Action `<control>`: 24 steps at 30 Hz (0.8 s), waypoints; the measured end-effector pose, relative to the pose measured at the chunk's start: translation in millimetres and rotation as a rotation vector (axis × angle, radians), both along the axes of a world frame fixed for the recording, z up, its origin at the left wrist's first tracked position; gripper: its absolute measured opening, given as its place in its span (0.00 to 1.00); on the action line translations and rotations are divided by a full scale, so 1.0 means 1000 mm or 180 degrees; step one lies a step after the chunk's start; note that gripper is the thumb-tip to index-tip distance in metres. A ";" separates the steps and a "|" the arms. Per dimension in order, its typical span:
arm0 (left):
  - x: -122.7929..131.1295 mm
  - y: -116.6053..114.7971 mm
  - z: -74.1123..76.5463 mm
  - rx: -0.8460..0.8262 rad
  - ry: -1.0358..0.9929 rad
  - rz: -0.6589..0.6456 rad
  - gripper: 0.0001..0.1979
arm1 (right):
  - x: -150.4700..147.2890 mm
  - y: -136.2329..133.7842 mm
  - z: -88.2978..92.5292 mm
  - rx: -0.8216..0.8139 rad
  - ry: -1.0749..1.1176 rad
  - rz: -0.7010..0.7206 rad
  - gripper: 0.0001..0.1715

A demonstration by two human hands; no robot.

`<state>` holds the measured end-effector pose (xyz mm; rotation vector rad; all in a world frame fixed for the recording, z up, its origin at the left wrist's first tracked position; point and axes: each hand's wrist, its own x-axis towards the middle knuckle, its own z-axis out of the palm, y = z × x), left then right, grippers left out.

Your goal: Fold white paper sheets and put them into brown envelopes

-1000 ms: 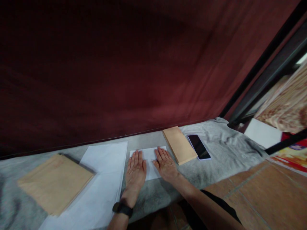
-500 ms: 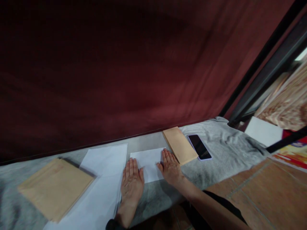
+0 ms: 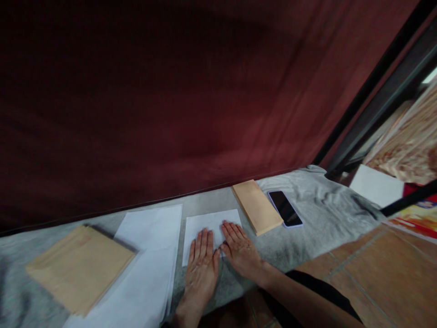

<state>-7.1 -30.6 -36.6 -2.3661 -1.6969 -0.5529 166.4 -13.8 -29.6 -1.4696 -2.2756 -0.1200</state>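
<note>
The left hand and right hand lay open and flat, side by side, clamping nothing, both equally pressing the near edge of the folded white sheet, which stretched crosswise just beyond their fingertips.

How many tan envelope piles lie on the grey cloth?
2. A large pile at the far left, overlapping the white sheets; a narrower pile right of the folded paper, beside the phone. Single envelopes within each pile cannot be counted.
</note>
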 end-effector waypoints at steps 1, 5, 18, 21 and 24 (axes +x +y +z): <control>-0.002 0.000 0.000 -0.0043 0.0022 0.0007 0.31 | 0.002 0.002 0.000 0.0012 -0.0004 -0.0052 0.32; -0.007 0.002 0.003 -0.0099 0.0102 0.0099 0.30 | 0.010 0.012 0.001 0.0147 0.0001 -0.0316 0.31; -0.026 0.000 0.006 0.0039 0.0183 0.0175 0.31 | 0.019 0.024 0.004 0.0056 0.0052 -0.0424 0.29; -0.019 -0.002 0.013 0.0027 0.0196 0.0014 0.31 | 0.017 0.038 0.009 -0.0129 0.0113 -0.0305 0.28; -0.010 -0.003 0.019 -0.0067 0.0225 -0.0412 0.29 | 0.012 0.053 0.013 -0.0359 0.0204 -0.0269 0.28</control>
